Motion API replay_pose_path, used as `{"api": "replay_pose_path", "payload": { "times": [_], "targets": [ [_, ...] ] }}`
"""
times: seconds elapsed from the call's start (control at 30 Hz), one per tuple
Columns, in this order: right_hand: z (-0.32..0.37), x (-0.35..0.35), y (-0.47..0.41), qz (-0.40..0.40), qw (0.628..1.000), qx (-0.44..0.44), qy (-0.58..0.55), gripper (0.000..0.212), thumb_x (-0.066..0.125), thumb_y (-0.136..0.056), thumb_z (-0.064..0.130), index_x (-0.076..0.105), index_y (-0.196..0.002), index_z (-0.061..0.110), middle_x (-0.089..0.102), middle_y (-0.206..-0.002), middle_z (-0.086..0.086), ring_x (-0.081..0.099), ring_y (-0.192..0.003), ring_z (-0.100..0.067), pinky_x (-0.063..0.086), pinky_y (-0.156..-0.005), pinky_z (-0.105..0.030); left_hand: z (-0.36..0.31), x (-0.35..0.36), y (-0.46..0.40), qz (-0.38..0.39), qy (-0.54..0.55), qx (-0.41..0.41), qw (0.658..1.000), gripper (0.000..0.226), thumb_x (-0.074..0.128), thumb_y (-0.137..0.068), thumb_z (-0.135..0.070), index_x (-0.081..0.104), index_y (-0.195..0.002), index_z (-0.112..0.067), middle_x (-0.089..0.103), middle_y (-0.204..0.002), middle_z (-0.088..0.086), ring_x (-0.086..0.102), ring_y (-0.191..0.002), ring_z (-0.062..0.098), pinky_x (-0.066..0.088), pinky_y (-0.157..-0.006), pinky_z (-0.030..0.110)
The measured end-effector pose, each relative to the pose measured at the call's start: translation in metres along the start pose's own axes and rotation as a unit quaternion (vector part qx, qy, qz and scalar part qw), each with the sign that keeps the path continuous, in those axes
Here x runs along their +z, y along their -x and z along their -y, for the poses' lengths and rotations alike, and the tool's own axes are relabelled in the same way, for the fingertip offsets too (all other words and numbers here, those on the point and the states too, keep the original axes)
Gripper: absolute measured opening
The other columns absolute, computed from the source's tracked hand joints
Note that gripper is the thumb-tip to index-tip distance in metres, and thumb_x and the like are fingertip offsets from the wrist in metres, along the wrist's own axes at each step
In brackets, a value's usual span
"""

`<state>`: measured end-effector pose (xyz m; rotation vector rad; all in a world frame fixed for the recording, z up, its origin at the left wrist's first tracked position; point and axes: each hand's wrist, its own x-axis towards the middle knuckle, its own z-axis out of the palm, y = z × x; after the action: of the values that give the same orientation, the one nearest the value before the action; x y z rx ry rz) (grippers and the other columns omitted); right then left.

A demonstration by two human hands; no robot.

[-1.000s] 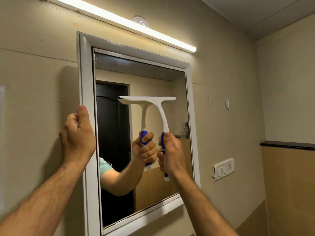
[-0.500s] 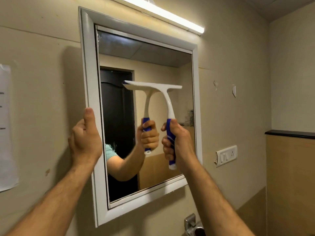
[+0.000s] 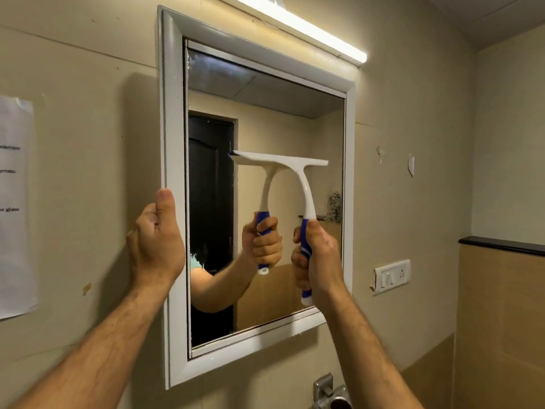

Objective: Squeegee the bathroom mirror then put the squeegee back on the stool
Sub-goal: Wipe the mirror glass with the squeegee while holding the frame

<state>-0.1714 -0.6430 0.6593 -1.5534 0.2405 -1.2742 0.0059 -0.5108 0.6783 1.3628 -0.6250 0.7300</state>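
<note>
A white-framed mirror hangs on the beige wall. My right hand grips the blue handle of a white squeegee, whose blade lies flat against the glass about halfway up, towards the right side. My left hand grips the left edge of the mirror frame, thumb pointing up along it. The glass reflects the squeegee, a hand, a forearm and a dark door. No stool shows in the head view.
A lit tube light runs above the mirror. A paper sheet is taped to the wall at left. A white switch plate sits to the right, a dark ledge beyond it. A metal fitting is below the mirror.
The squeegee blade has slid down the glass with my right hand. My view has tilted down, so the mirror sits higher in frame. My left hand stays on the frame.
</note>
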Motion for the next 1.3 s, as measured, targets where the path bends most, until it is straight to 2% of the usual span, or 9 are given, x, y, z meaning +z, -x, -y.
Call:
{"api": "replay_pose_path", "payload": {
  "times": [0.23,0.37,0.47,0.63,0.8,0.93,1.03,1.17,1.3],
  "targets": [
    [-0.053,-0.007,0.051,-0.004,1.0,0.022,0.003,0.04,0.033,-0.097,0.04,0.053,-0.076,0.012,0.046,-0.06,-0.003,0.041,-0.048,-0.011,0.037,-0.051,-0.022,-0.001,0.0,0.001,0.007,0.015,0.002,1.0,0.061,0.02,-0.094,-0.066,0.041,-0.065,-0.017,0.047,-0.06,-0.002,0.045,-0.058,-0.011,0.03,-0.051,0.02],
    [-0.036,-0.017,0.037,0.039,0.997,0.034,-0.059,0.045,0.037,-0.089,0.052,0.051,-0.08,0.011,0.04,-0.056,-0.002,0.033,-0.042,-0.01,0.032,-0.039,-0.021,0.003,0.002,-0.001,0.017,0.019,-0.003,1.0,0.06,0.019,-0.092,-0.069,0.044,-0.068,-0.02,0.047,-0.064,-0.008,0.046,-0.059,-0.012,0.028,-0.05,0.03],
    [-0.019,-0.024,0.018,0.085,0.992,0.044,-0.084,0.047,0.043,-0.085,0.06,0.054,-0.084,0.014,0.039,-0.054,0.0,0.031,-0.042,-0.011,0.03,-0.039,-0.021,0.006,0.002,-0.002,0.015,0.024,-0.009,1.0,0.061,0.019,-0.091,-0.07,0.042,-0.067,-0.018,0.046,-0.062,-0.005,0.045,-0.058,-0.012,0.031,-0.052,0.021],
    [-0.038,-0.026,0.023,0.103,0.988,0.062,-0.092,0.047,0.046,-0.083,0.063,0.055,-0.084,0.017,0.039,-0.054,0.001,0.03,-0.042,-0.012,0.03,-0.04,-0.021,0.007,0.001,-0.001,0.011,0.022,0.004,1.0,0.06,0.02,-0.093,-0.067,0.039,-0.065,-0.017,0.045,-0.061,0.0,0.044,-0.057,-0.009,0.031,-0.052,0.023],
    [-0.076,-0.034,0.066,0.083,0.984,0.126,-0.089,0.049,0.045,-0.081,0.059,0.051,-0.084,0.01,0.042,-0.053,-0.002,0.031,-0.041,-0.013,0.029,-0.039,-0.021,0.008,0.002,0.0,0.013,0.024,0.004,1.0,0.061,0.021,-0.094,-0.066,0.046,-0.073,-0.014,0.048,-0.064,-0.003,0.045,-0.059,-0.013,0.032,-0.052,0.012],
    [-0.064,-0.033,0.06,0.048,0.993,0.094,-0.049,0.053,0.044,-0.079,0.061,0.054,-0.084,0.01,0.043,-0.052,0.0,0.033,-0.04,-0.011,0.031,-0.038,-0.02,0.009,0.003,-0.001,0.008,0.023,0.01,1.0,0.058,0.023,-0.096,-0.062,0.043,-0.07,-0.015,0.047,-0.063,-0.002,0.045,-0.058,-0.013,0.029,-0.047,0.002],
    [-0.044,-0.025,0.04,0.043,0.996,0.067,-0.039,0.051,0.04,-0.083,0.061,0.052,-0.085,0.012,0.041,-0.052,0.002,0.031,-0.04,-0.011,0.03,-0.039,-0.021,0.01,0.003,0.0,0.006,0.018,0.013,1.0,0.057,0.023,-0.096,-0.061,0.04,-0.067,-0.016,0.047,-0.062,0.0,0.045,-0.058,-0.011,0.029,-0.047,0.005],
    [-0.055,-0.02,0.044,0.046,0.995,0.076,-0.053,0.05,0.037,-0.086,0.06,0.051,-0.081,0.013,0.038,-0.052,-0.001,0.029,-0.04,-0.013,0.029,-0.04,-0.022,0.01,0.002,0.001,0.008,0.02,0.002,1.0,0.059,0.021,-0.093,-0.068,0.038,-0.065,-0.019,0.046,-0.061,-0.002,0.045,-0.058,-0.007,0.03,-0.051,0.027],
    [-0.1,-0.03,0.086,0.032,0.989,0.122,-0.073,0.053,0.043,-0.078,0.064,0.053,-0.077,0.012,0.04,-0.052,-0.003,0.03,-0.039,-0.014,0.028,-0.038,-0.022,0.009,0.0,0.002,0.007,0.03,0.008,0.999,0.056,0.022,-0.093,-0.066,0.036,-0.063,-0.021,0.043,-0.058,-0.004,0.044,-0.055,-0.007,0.028,-0.045,0.02]
  ]
}}
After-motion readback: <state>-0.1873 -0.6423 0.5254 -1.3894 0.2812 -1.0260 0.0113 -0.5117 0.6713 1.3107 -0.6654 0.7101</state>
